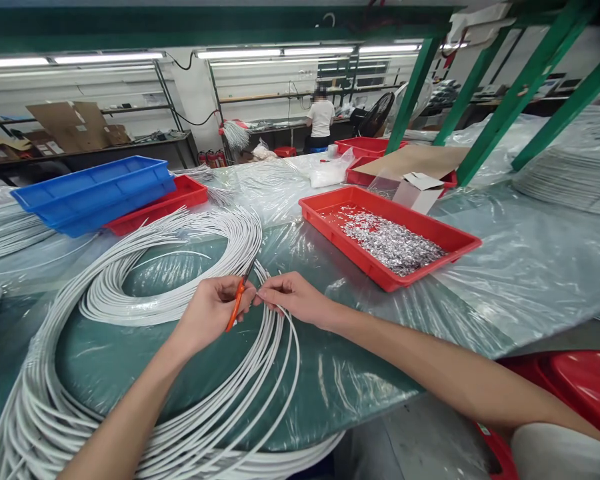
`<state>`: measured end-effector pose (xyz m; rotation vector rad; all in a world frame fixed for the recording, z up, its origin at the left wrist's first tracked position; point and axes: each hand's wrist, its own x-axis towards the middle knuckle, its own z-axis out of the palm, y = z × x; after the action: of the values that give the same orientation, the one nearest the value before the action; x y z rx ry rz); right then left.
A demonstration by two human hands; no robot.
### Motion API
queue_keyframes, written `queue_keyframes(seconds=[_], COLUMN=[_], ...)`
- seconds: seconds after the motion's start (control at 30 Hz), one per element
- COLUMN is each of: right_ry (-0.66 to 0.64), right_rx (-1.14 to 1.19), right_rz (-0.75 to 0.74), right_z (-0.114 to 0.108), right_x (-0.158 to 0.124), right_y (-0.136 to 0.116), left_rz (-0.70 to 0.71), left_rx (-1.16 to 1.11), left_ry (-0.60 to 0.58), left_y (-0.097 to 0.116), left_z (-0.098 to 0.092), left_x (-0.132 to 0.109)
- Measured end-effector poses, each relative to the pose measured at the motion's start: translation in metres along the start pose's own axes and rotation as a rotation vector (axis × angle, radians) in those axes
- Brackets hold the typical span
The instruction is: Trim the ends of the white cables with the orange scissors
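Orange-handled scissors (237,304) rest in my left hand (213,307), their dark blades pointing up and away. The left fingertips also meet those of my right hand (293,298), which pinches the end of a white cable (296,347). What lies right between the fingertips is too small to make out. Below and around both hands spreads a large loose coil of white cables (45,380), with a smaller looped part (130,313) behind my left hand. Beyond my right hand sits a red tray (340,250) holding many small shiny metal pieces (395,243).
The bench top (355,380) is covered in clear plastic sheet. A blue tray (95,193) leans over another red tray (190,192) at the left. Green posts (415,93) rise at the right, near a white box (417,192). A person (321,117) is far behind.
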<state>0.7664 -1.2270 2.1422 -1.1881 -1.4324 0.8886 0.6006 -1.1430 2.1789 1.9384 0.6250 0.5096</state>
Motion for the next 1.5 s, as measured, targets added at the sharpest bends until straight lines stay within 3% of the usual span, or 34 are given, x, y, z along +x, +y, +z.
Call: queue_keyframes(seconds=[0.23, 0.33, 0.47, 0.57, 0.83, 1.23, 1.5], right_ry=[0.173, 0.219, 0.248, 0.204, 0.150, 0.062, 0.026], right_rx=[-0.535, -0.623, -0.380, -0.100, 0.171, 0.188, 0.198], right_rz=[-0.319, -0.407, -0.272, -0.170, -0.175, -0.156, -0.145], right_z=[0.007, 0.009, 0.003, -0.004, -0.005, -0.011, -0.013], right_x=[-0.009, -0.010, -0.005, -0.001, 0.002, 0.001, 0.001], right_y=[-0.007, -0.008, -0.005, -0.002, -0.002, -0.003, -0.003], left_rz=[-0.171, -0.197, -0.119, -0.066, 0.087, 0.046, 0.063], left_rx=[-0.080, -0.161, -0.268, -0.120, 0.234, 0.180, 0.258], left_ry=[-0.068, -0.073, 0.059, 0.154, -0.020, -0.147, -0.171], left_y=[0.000, 0.000, 0.003, 0.004, -0.021, -0.014, -0.011], left_z=[-0.003, -0.003, -0.003, -0.004, -0.003, -0.006, -0.010], left_x=[0.000, 0.001, 0.001, 0.000, 0.004, 0.001, -0.002])
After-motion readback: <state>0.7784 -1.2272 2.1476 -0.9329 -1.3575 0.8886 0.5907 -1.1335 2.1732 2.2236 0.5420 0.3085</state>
